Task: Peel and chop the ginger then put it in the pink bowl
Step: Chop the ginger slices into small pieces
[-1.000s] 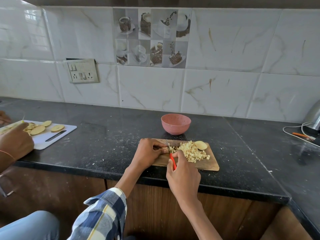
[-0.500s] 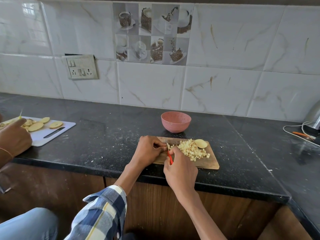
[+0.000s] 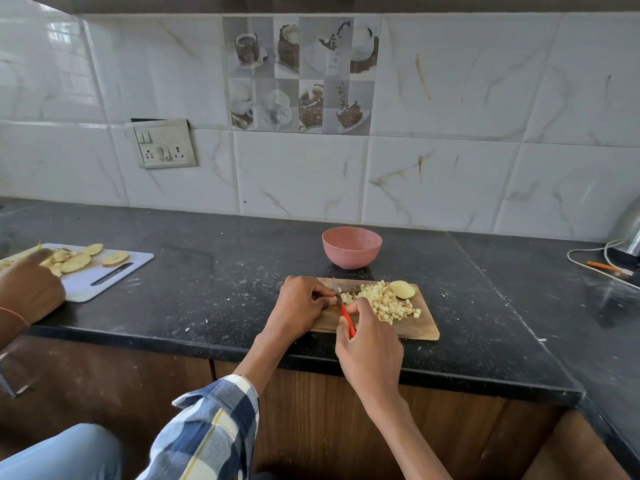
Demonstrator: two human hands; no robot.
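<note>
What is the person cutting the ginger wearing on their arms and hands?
The left arm has a checked sleeve in blue, white and a little yellow, pushed up so the forearm is bare. The right arm shows no sleeve. The left hand and right hand are bare, without gloves.

The left hand (image 3: 298, 306) curls over whatever it pins to the wooden board (image 3: 412, 328), so that piece is hidden. The knife (image 3: 343, 306) shows only a sliver of blade and a strip of red handle; the right hand (image 3: 370, 344) covers the remainder. At nine o'clock another person's hand (image 3: 29, 292) is cut by the edge and covers part of the white board (image 3: 104, 278). At three o'clock a metal appliance (image 3: 628, 230) is cropped, unidentifiable.
</note>
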